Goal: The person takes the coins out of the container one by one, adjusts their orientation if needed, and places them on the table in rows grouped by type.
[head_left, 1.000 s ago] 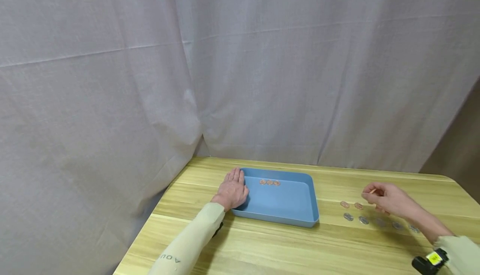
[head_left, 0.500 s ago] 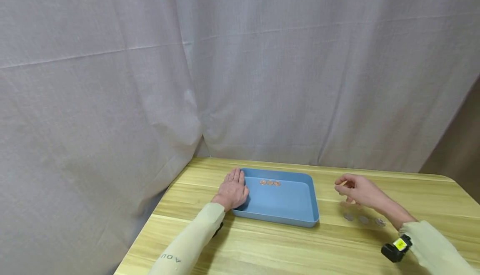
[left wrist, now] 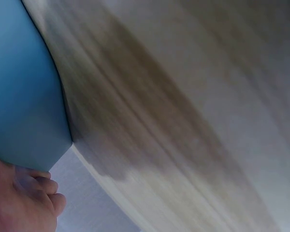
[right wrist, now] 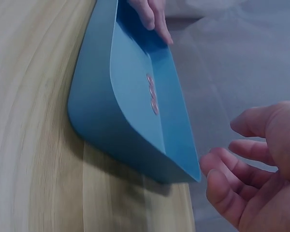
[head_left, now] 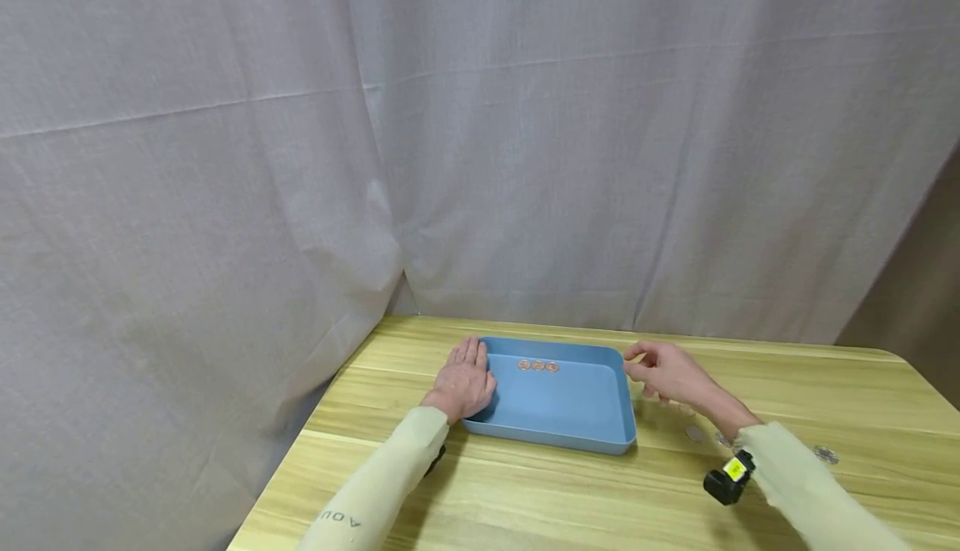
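Tray interior: the blue tray lay open from above; only three copper coins in a row near its far wall took up floor, the rest was bare.
Tray left side: the left hand lay flat against the left rim, blocking approach there.
Tray right side: the right hand, fingers curled, hovered just beside the right far corner.
Right of tray: silver coins lay on the table, partly hidden under the right forearm.
Back: a grey curtain closed off the table's far edge.
Front: bare table strip lay before the tray.
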`<state>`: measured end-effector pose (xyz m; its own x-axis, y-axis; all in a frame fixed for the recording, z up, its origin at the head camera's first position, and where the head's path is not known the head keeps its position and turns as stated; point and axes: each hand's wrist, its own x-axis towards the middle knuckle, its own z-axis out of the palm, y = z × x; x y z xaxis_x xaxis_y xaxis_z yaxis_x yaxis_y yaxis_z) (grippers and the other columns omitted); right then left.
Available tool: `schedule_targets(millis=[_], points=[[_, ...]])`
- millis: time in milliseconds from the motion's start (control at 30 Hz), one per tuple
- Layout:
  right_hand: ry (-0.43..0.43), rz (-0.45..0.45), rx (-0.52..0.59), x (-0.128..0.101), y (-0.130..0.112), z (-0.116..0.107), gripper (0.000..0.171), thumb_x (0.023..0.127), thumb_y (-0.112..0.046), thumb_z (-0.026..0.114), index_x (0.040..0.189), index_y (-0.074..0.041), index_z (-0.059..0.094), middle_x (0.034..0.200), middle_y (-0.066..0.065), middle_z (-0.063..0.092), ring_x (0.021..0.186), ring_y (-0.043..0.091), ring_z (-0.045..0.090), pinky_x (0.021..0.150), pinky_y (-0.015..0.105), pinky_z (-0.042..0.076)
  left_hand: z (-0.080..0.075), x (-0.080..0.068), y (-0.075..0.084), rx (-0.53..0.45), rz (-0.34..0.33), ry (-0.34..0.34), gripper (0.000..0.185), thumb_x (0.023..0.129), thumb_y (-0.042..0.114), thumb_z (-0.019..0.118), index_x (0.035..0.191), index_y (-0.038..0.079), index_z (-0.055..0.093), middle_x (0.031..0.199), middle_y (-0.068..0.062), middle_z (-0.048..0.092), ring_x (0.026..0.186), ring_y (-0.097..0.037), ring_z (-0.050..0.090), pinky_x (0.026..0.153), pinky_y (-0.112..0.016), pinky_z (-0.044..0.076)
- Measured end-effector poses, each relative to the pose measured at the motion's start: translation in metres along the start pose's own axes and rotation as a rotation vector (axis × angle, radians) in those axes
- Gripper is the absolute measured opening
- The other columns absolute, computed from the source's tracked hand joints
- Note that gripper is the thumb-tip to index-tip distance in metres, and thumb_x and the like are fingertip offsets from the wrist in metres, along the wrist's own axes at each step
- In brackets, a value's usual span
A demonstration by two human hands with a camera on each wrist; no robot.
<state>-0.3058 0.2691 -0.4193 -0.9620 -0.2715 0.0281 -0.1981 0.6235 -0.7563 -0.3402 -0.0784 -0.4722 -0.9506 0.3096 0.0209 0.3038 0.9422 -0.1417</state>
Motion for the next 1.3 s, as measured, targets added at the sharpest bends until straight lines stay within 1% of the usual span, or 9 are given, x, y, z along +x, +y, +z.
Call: schedule_targets(millis=[133, 233, 367, 500, 700, 833, 1033, 1167, 1300], points=[[0.008, 0.015, 0.024, 0.011, -0.006, 0.012, 0.032, 0.095, -0.018, 0.060, 0.119, 0.003, 0.060, 0.082, 0.016, 0.063, 0.057, 0.022, 0.060, 0.045, 0.038, 0.051, 0.000, 0.000, 0.000, -0.004, -0.001, -0.002, 0.062, 0.103, 0.036, 0.024, 0.156, 0.003, 0.021, 0.165, -0.014, 0.017, 0.153, -0.027, 0.016, 0.125, -0.039, 0.019], [0.019, 0.021, 0.013, 0.019, -0.009, 0.021, 0.029, 0.095, -0.018, 0.060, 0.116, 0.001, 0.060, 0.079, 0.016, 0.061, 0.053, 0.020, 0.058, 0.045, 0.039, 0.052, 0.000, 0.001, 0.000, -0.007, -0.002, 0.005, 0.062, 0.103, 0.036, 0.025, 0.156, 0.003, 0.023, 0.164, -0.014, 0.019, 0.153, -0.027, 0.017, 0.125, -0.040, 0.020], [0.034, 0.030, -0.004, 0.031, -0.011, 0.032, 0.027, 0.094, -0.019, 0.061, 0.114, -0.001, 0.061, 0.080, 0.018, 0.062, 0.054, 0.021, 0.059, 0.043, 0.033, 0.051, -0.001, 0.002, 0.000, -0.001, 0.001, 0.014, 0.062, 0.103, 0.036, 0.025, 0.155, 0.003, 0.024, 0.164, -0.015, 0.020, 0.153, -0.027, 0.018, 0.124, -0.040, 0.021], [0.044, 0.039, -0.011, 0.042, -0.009, 0.044, 0.027, 0.093, -0.020, 0.062, 0.112, -0.001, 0.062, 0.078, 0.018, 0.063, 0.053, 0.022, 0.061, 0.042, 0.029, 0.050, -0.002, 0.003, 0.000, 0.006, 0.002, 0.009, 0.062, 0.103, 0.036, 0.025, 0.155, 0.003, 0.023, 0.164, -0.014, 0.020, 0.153, -0.027, 0.018, 0.125, -0.039, 0.021], [0.062, 0.032, -0.014, 0.054, -0.001, 0.060, 0.028, 0.092, -0.020, 0.063, 0.111, 0.000, 0.062, 0.073, 0.016, 0.063, 0.050, 0.019, 0.059, 0.040, 0.030, 0.049, -0.002, 0.002, 0.001, 0.000, 0.002, 0.001, 0.062, 0.103, 0.036, 0.024, 0.156, 0.003, 0.022, 0.164, -0.014, 0.019, 0.153, -0.027, 0.017, 0.125, -0.039, 0.020], [0.079, 0.043, -0.042, 0.060, 0.002, 0.069, 0.028, 0.091, -0.022, 0.063, 0.110, -0.002, 0.062, 0.069, 0.013, 0.063, 0.049, 0.017, 0.058, 0.039, 0.029, 0.047, -0.001, 0.002, 0.002, 0.003, 0.003, -0.004, 0.062, 0.103, 0.036, 0.024, 0.156, 0.003, 0.022, 0.164, -0.014, 0.018, 0.153, -0.027, 0.016, 0.125, -0.039, 0.019], [0.090, 0.057, -0.083, 0.068, -0.004, 0.081, 0.030, 0.091, -0.022, 0.063, 0.114, -0.001, 0.062, 0.070, 0.009, 0.064, 0.049, 0.014, 0.057, 0.039, 0.027, 0.045, -0.001, 0.001, 0.001, 0.008, 0.006, -0.003, 0.063, 0.103, 0.036, 0.024, 0.156, 0.003, 0.023, 0.164, -0.015, 0.020, 0.153, -0.027, 0.018, 0.125, -0.040, 0.021], [0.069, 0.074, -0.099, 0.074, -0.006, 0.088, 0.033, 0.092, -0.023, 0.064, 0.118, -0.003, 0.063, 0.072, 0.007, 0.065, 0.050, 0.015, 0.057, 0.040, 0.028, 0.045, 0.000, 0.000, 0.000, 0.006, 0.006, 0.005, 0.062, 0.102, 0.036, 0.025, 0.155, 0.003, 0.023, 0.164, -0.015, 0.020, 0.153, -0.027, 0.018, 0.125, -0.040, 0.021], [0.053, 0.099, -0.119, 0.080, -0.006, 0.095, 0.033, 0.093, -0.027, 0.065, 0.119, -0.006, 0.065, 0.070, 0.006, 0.065, 0.049, 0.015, 0.055, 0.042, 0.029, 0.045, 0.001, 0.000, 0.000, 0.005, 0.010, 0.021, 0.062, 0.103, 0.035, 0.026, 0.155, 0.002, 0.024, 0.163, -0.016, 0.022, 0.152, -0.027, 0.020, 0.124, -0.040, 0.021]])
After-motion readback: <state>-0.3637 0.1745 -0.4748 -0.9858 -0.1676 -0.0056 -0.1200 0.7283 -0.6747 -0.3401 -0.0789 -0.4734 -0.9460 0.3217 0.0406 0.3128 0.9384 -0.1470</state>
